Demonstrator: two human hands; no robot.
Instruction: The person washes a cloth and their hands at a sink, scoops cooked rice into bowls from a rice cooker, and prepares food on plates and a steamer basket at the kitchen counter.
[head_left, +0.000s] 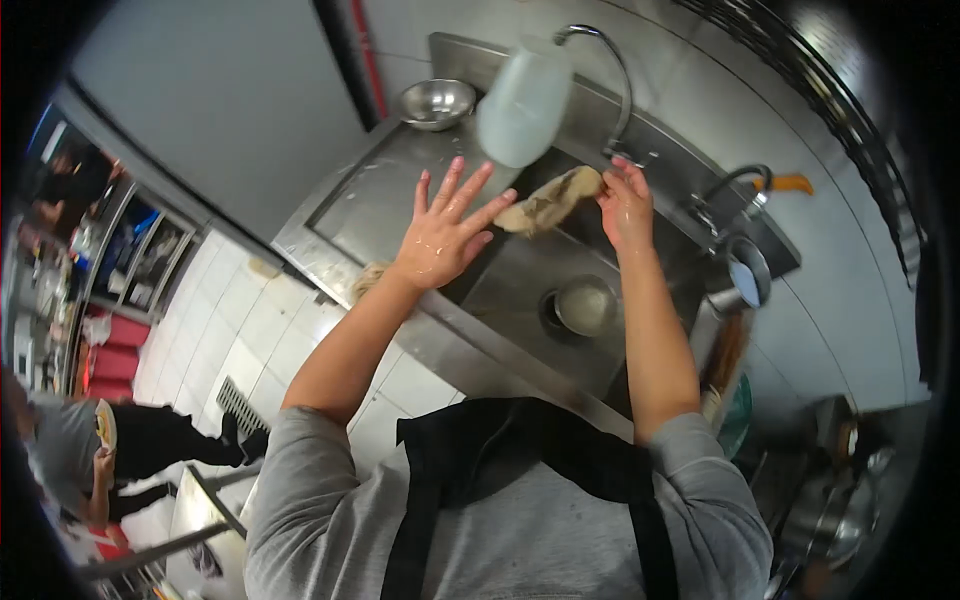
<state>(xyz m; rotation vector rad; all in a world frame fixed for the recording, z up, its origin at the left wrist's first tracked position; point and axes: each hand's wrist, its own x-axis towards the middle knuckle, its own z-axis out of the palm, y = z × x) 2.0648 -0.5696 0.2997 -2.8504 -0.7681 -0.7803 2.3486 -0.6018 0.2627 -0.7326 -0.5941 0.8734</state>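
Note:
My left hand (pixel 440 235) is raised over the edge of the metal sink with its fingers spread, wet and holding nothing. My right hand (pixel 628 208) pinches the end of a stained beige cloth (pixel 548 202), which stretches toward my left hand's fingers above the sink basin (pixel 520 290). Whether the left fingertips touch the cloth is unclear. Below, a small round bowl (pixel 585 306) sits in the basin beside the drain. A translucent white jug (pixel 527 100) stands behind the cloth, near the curved faucet (pixel 625 80).
A metal bowl (pixel 437 104) rests on the drainboard (pixel 375 190). Another tap (pixel 735 180) and a metal container (pixel 745 275) are at the right. Pans (pixel 825 520) lie lower right. A person (pixel 70 450) holding a plate is at the far left, another person (pixel 75 185) farther back.

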